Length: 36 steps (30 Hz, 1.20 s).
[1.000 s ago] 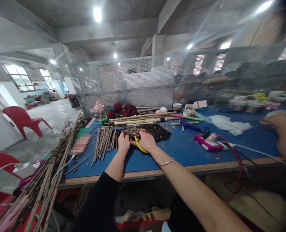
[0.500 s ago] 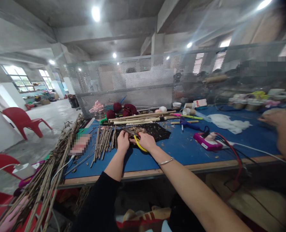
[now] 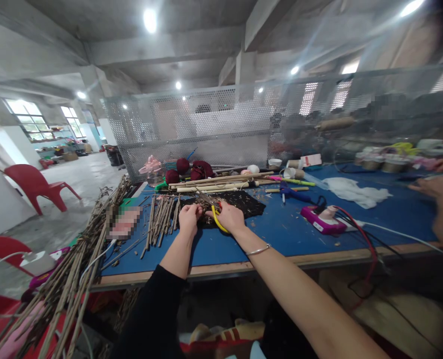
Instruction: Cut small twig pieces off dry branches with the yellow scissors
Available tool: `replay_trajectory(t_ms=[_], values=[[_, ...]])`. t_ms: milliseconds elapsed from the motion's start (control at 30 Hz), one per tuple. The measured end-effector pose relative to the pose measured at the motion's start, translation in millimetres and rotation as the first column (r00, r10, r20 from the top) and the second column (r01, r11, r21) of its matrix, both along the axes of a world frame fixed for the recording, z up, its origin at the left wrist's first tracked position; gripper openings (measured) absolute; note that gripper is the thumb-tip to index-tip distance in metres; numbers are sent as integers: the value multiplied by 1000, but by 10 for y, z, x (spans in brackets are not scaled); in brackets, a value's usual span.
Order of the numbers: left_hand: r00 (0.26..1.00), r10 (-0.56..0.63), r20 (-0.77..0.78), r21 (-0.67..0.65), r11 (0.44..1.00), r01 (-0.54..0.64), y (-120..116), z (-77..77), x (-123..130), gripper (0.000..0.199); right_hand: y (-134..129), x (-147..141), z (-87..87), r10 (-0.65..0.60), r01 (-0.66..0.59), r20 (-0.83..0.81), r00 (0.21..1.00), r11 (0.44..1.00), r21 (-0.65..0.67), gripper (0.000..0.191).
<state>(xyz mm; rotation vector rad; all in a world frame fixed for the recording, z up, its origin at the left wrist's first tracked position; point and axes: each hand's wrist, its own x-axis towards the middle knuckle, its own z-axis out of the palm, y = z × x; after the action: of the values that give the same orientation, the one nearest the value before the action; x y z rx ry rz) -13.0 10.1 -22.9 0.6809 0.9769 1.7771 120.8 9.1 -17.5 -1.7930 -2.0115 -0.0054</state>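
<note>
Clearly, right hand point(image 3: 230, 218) curls closed around scissors point(image 3: 217, 221); left hand point(image 3: 188, 218) pinches, contents unclear.

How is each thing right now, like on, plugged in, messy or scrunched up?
Scissors: held in the right hand; can't tell if open.
Black cloth: littered with scraps.
White sheet: crumpled.
Short sticks: loose, lying roughly side by side.
Purple power strip: a plug in it.
Blue glue gun: lying on the table.
Ceiling lights: on.
Far red chair: upright.
</note>
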Motion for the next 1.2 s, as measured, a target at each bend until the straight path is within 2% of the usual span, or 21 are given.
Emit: replay_trajectory(t_ms=[267, 433, 600, 800, 1000, 1200], values=[[999, 39, -7, -3, 999, -39, 26, -24, -24, 29, 2, 12, 5, 4, -4, -9, 1000, 1000, -28, 60], [999, -22, 38, 0, 1000, 22, 15, -8, -35, 21, -12, 5, 2, 13, -13, -3, 1000, 1000, -27, 60], [995, -33, 95, 11, 999, 32, 12, 0, -45, 21, -50, -8, -5, 100, -100, 7, 995, 995, 7, 64], [998, -61, -21, 43, 997, 62, 10, -18, -23, 30, -57, -12, 6, 137, -137, 20, 990, 991, -2, 63], [998, -23, -65, 84, 996, 28, -10, -9, 11, 30, -43, -9, -17, 170, -171, 29, 985, 984, 48, 64], [996, 12, -90, 109, 994, -2, -18, 4, 16, 32, -49, -22, -30, 150, -149, 18, 988, 988, -47, 66]])
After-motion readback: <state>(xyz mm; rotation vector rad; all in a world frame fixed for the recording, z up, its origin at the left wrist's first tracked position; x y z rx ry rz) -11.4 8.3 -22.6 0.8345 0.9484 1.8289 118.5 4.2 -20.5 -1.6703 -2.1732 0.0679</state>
